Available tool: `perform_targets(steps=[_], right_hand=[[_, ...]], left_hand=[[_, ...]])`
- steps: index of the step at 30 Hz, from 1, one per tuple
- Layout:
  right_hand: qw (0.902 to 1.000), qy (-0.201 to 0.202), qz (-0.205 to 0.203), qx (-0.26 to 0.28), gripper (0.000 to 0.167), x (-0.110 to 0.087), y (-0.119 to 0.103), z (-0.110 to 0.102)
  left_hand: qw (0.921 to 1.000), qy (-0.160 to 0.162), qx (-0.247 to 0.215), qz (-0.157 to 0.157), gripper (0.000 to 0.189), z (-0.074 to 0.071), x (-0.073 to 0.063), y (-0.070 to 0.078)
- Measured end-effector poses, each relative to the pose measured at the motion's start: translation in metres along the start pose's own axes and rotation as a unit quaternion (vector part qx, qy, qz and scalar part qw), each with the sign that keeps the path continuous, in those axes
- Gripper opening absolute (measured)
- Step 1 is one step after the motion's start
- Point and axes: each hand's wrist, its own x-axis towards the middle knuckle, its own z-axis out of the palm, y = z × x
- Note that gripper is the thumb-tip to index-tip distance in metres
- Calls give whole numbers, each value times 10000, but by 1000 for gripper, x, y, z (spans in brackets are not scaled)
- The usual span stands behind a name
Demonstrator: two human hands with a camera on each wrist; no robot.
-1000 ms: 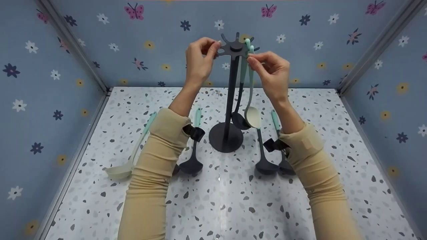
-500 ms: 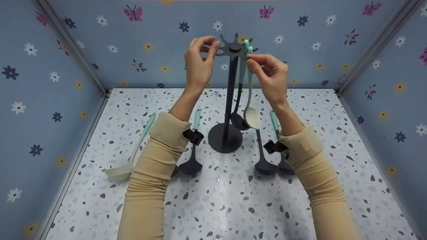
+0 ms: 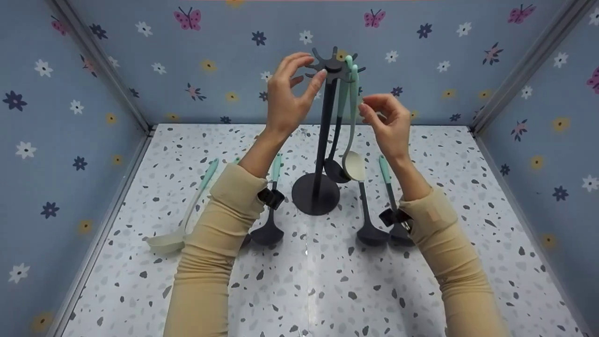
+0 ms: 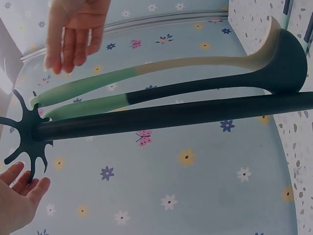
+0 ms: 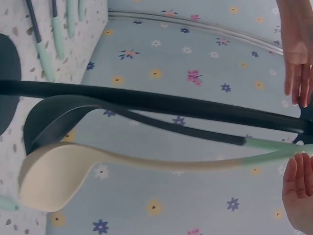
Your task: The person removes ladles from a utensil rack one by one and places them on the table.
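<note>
A dark utensil stand (image 3: 326, 131) with hooked arms on top rises from a round base. Two ladles with mint handles hang on its right side: a dark ladle (image 3: 336, 169) and, in front, a cream ladle (image 3: 354, 164). My left hand (image 3: 290, 96) is at the left of the stand's top, thumb and fingers spread around the hook ends; in the left wrist view its fingertips (image 4: 32, 182) touch or nearly touch one hook. My right hand (image 3: 390, 121) is just right of the cream ladle's handle, apart from it, fingers loosely bent and holding nothing.
On the speckled table (image 3: 299, 290) lie a cream ladle (image 3: 168, 241) and a dark ladle (image 3: 268, 231) at left, with another partly behind my left sleeve. Two dark ladles (image 3: 373, 232) lie at right. Flowered walls (image 3: 224, 61) enclose the table.
My right hand has let go of the cream ladle's handle and moved down and right. The thumb and fingers of my left hand have parted and shifted right at the stand's top.
</note>
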Motion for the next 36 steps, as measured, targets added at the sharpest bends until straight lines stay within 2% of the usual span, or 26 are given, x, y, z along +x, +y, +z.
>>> perform_targets(steps=[1,4,9,15,21,24,31,36], right_hand=[[10000,-27,20,-48,15,-2,3,-2],[9997,-93,163,-175,18,-8,13,-6],[9976,-250,562,-326,22,-15,27,-10],[9913,-599,1068,-489,29,-23,42,-13],[9857,-959,1292,-506,32,-28,55,-16],[9833,-1102,1299,-648,31,-29,60,-18],[9797,-1304,1280,-825,29,-30,69,-18],[9798,-1416,1216,-719,28,-31,73,-16]], left_hand=[[10000,-23,-14,16,36,1,1,-7],[10000,-35,-16,40,37,2,2,-10],[10000,-66,36,45,35,3,3,-12],[9998,-145,112,-116,31,4,6,-15],[9997,-190,161,-36,28,2,7,-17],[9995,-248,146,-96,26,1,6,-11],[9989,-283,135,-362,24,-5,3,23],[9986,-300,142,-411,23,-6,4,26]])
